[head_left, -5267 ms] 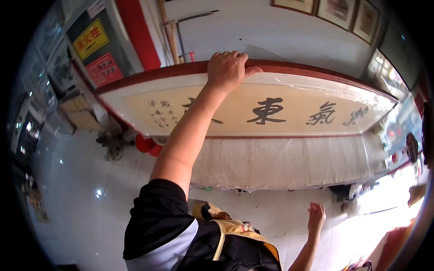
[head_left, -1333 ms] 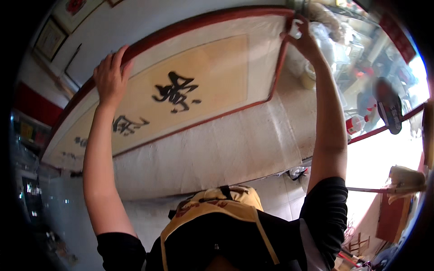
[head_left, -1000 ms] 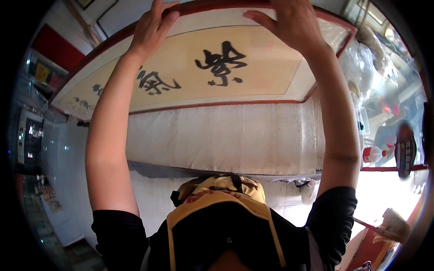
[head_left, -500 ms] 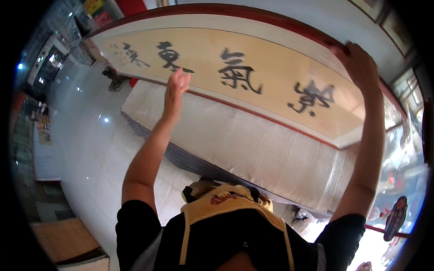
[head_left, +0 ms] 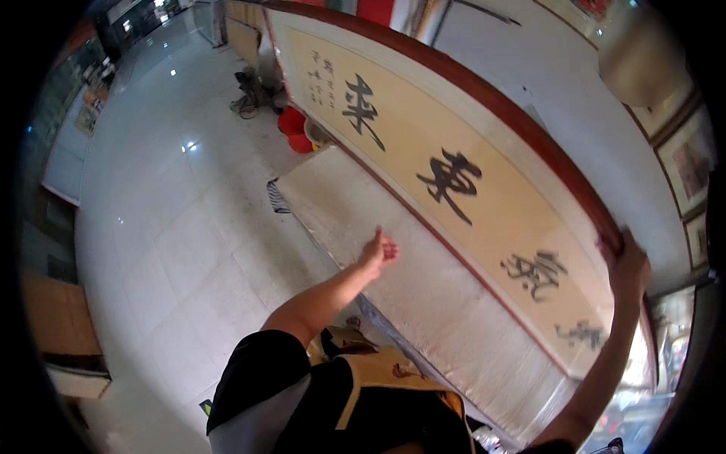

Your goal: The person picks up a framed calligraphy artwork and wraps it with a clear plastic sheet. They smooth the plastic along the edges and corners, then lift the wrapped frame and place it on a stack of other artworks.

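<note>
A long framed calligraphy picture (head_left: 499,178), cream paper with black brush characters in a dark red frame, stands on its long edge, leaning back on a padded table. Over the frame's top rail near its right end, my right hand (head_left: 629,266) is hooked, fingers around the wood. My left hand (head_left: 378,253) hovers above the pale cover of the table (head_left: 446,280), apart from the picture, thumb up and fingers loosely bent with nothing in them. A yellow apron (head_left: 397,371) covers my front.
Red buckets (head_left: 295,130) sit on the tiled floor past the table's far end, near a dark tangled object (head_left: 253,92). Framed pictures (head_left: 684,159) hang on the wall at right. Brown cardboard (head_left: 60,318) lies at the lower left.
My view has swung left, bringing the picture's far end and the buckets into sight. My left hand has dropped from before the picture to over the table; my right hand keeps its hold.
</note>
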Demonstrator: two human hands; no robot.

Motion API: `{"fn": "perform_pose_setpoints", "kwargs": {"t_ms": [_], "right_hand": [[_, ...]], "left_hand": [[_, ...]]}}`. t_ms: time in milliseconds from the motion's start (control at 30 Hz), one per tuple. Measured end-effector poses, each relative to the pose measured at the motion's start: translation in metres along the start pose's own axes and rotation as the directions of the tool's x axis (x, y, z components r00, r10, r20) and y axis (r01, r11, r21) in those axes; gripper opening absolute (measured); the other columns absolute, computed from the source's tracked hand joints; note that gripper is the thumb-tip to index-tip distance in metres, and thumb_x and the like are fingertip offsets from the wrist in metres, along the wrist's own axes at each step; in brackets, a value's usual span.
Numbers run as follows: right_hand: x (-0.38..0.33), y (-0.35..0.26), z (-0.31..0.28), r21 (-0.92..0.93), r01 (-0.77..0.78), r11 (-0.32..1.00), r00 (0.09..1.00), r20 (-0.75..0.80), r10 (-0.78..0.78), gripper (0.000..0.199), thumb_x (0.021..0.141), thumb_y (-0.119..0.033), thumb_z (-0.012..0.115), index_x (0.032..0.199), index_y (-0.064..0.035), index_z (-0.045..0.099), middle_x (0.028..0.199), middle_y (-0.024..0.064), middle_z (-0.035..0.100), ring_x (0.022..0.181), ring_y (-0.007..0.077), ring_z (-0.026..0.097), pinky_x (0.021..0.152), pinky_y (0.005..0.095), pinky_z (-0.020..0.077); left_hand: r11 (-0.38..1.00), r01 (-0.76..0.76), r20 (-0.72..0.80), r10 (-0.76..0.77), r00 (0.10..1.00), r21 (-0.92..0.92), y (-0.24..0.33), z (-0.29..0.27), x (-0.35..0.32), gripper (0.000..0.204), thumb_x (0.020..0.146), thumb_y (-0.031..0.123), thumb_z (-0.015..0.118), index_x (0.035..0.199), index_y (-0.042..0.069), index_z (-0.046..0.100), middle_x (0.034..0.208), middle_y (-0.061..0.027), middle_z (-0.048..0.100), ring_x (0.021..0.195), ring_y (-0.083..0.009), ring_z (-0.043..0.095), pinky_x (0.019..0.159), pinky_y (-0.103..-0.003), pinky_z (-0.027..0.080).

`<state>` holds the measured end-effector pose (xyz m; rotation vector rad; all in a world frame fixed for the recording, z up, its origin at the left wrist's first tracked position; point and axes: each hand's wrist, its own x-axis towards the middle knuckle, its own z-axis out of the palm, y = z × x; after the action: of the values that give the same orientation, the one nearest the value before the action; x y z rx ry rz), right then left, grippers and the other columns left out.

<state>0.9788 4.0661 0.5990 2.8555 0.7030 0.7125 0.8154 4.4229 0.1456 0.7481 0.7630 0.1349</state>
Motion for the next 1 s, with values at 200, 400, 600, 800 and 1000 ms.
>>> {"fn": "perform_pose_setpoints", "kwargs": {"t_ms": [200,400,600,800,1000], "right_hand": [[-0.017,-0.054,-0.092,-0.036,0.053,0.998,0.998,-0.026,-0.054,0.081,0.074,-0.085,0.058,0.088,-0.0055,0.052,0.063,0.0159,0.056,0.059,0.0380,0.060,0.059,0.0471,0.0466],[-0.023,-0.062,-0.112,0.037,-0.006,0.999,0.999,0.033,0.005,0.082,0.080,-0.082,0.056,0.091,-0.0009,0.054,0.067,0.0216,0.055,0.064,0.0431,0.055,0.060,0.0484,0.0440],[-0.042,-0.056,-0.087,0.157,-0.036,0.987,0.998,-0.037,0.042,0.071,0.088,-0.074,0.056,0.089,-0.0036,0.056,0.065,0.0133,0.055,0.060,0.0302,0.058,0.059,0.0420,0.0465],[-0.060,0.017,0.012,0.261,-0.166,0.951,0.973,0.201,0.115,0.079,0.088,-0.078,0.051,0.092,0.0013,0.055,0.070,0.0128,0.057,0.066,0.0230,0.053,0.063,0.0406,0.0450],[-0.095,0.074,0.151,0.460,-0.153,0.875,0.952,0.305,0.006,0.060,0.093,-0.057,0.063,0.118,-0.0023,0.062,0.086,0.0126,0.067,0.071,0.0238,0.062,0.061,0.0376,0.0481]], "left_hand": [[0.842,0.328,0.044,-0.343,0.938,-0.428,-0.025,0.066,0.031,0.109,0.086,0.090,0.021,0.137,-0.002,0.050,0.123,-0.0185,0.058,0.120,-0.0330,0.054,0.108,-0.054,0.041],[0.589,0.362,0.335,-0.160,0.929,-0.722,0.004,0.110,0.032,0.109,0.084,0.090,0.015,0.154,0.009,0.036,0.159,-0.0134,0.036,0.146,-0.0334,0.035,0.119,-0.056,0.027],[0.685,0.352,0.324,-0.175,0.930,-0.638,0.027,0.076,0.001,0.096,0.085,0.086,0.033,0.150,0.015,0.045,0.155,-0.0088,0.044,0.143,-0.0335,0.039,0.112,-0.065,0.032],[0.746,0.299,0.284,-0.153,0.946,-0.595,0.049,0.041,0.010,0.089,0.088,0.081,0.042,0.149,0.016,0.045,0.154,-0.0072,0.045,0.141,-0.0306,0.042,0.113,-0.061,0.034],[0.789,0.118,0.145,-0.036,0.989,-0.603,0.044,0.001,0.076,0.081,0.089,0.077,0.049,0.140,0.014,0.053,0.133,-0.0056,0.060,0.119,-0.0261,0.058,0.102,-0.049,0.048]]}}
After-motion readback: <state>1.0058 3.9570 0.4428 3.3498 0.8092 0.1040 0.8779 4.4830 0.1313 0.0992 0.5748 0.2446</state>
